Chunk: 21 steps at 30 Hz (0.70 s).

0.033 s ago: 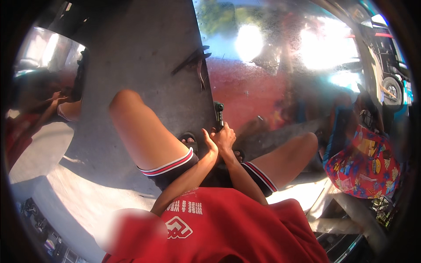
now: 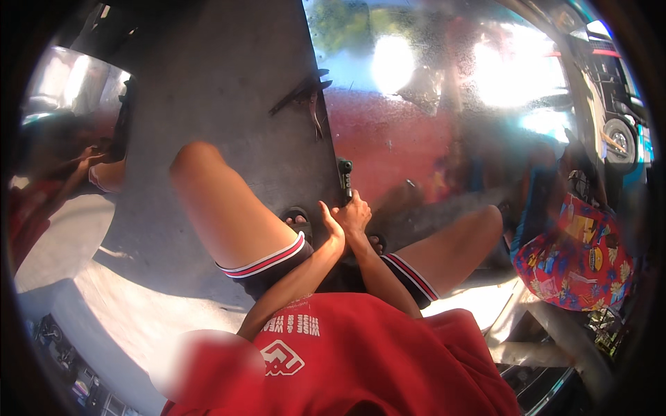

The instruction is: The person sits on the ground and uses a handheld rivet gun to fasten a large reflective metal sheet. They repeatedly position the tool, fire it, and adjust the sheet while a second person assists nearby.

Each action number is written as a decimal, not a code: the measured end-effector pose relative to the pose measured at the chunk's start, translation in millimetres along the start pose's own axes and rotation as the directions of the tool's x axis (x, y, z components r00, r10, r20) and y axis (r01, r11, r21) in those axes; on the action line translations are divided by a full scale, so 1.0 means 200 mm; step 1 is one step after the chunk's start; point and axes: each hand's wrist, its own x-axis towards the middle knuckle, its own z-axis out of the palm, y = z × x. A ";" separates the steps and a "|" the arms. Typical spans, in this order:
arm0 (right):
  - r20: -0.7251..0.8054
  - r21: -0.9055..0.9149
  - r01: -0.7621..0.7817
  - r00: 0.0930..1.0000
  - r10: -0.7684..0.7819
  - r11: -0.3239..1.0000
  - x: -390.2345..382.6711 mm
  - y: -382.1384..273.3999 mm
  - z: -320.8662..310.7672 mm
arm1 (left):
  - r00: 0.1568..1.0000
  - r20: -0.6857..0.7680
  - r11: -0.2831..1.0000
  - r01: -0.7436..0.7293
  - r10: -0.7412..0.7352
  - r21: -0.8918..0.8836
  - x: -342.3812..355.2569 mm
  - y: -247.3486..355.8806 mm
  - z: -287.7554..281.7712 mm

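Both my hands meet low between my knees, beside the edge where a dark grey panel (image 2: 229,76) borders a shiny sheet (image 2: 388,125). My right hand (image 2: 356,216) is closed on a dark tool with a row of round holes (image 2: 346,175), which sticks up past its fingers along that edge. Against its inner side rests my left hand (image 2: 334,227), thumb stretched up; its other fingers are hidden, and whether they grip the tool I cannot tell. Farther up the edge lie a dark jawed tool (image 2: 302,93) and a slim, pincer-like thing (image 2: 317,118).
My bare knees spread on either side of my hands, with a sandalled foot (image 2: 298,216) just left of them. A red, brightly patterned cloth item (image 2: 576,256) is at the right. Beyond it stands a wheel (image 2: 619,141). Strong glare and reflections cover the shiny sheet.
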 end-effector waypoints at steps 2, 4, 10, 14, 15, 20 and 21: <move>-0.045 -0.020 0.000 0.999 -0.001 1.000 0.01 0.00 0.02 | 0.998 0.045 0.999 -0.032 0.032 -0.013 0.00 0.01 0.02; 0.077 -0.032 -0.031 0.996 0.034 0.999 0.04 -0.03 -0.05 | 0.996 0.071 0.999 0.051 -0.051 0.002 -0.09 0.02 0.06; 0.075 0.089 0.039 0.996 -0.046 0.995 0.09 -0.13 -0.25 | 0.994 0.063 0.993 0.080 -0.086 0.088 -0.22 0.03 0.13; 0.107 -0.003 -0.047 0.993 0.047 0.999 0.02 -0.01 -0.03 | 0.993 -0.035 0.993 -0.115 0.114 -0.004 0.06 -0.05 -0.03; 0.111 -0.019 -0.049 0.993 0.051 0.999 -0.01 0.02 0.02 | 0.995 -0.048 0.993 -0.087 0.091 0.076 0.06 -0.06 -0.09; 0.144 -0.041 -0.044 0.988 0.050 0.998 0.05 -0.03 -0.06 | 1.000 -0.015 0.999 -0.015 0.016 0.047 -0.09 -0.01 0.05; 0.195 0.034 -0.064 0.979 0.056 0.997 0.06 -0.05 -0.13 | 0.998 -0.009 0.998 0.062 -0.062 0.029 -0.17 0.00 0.09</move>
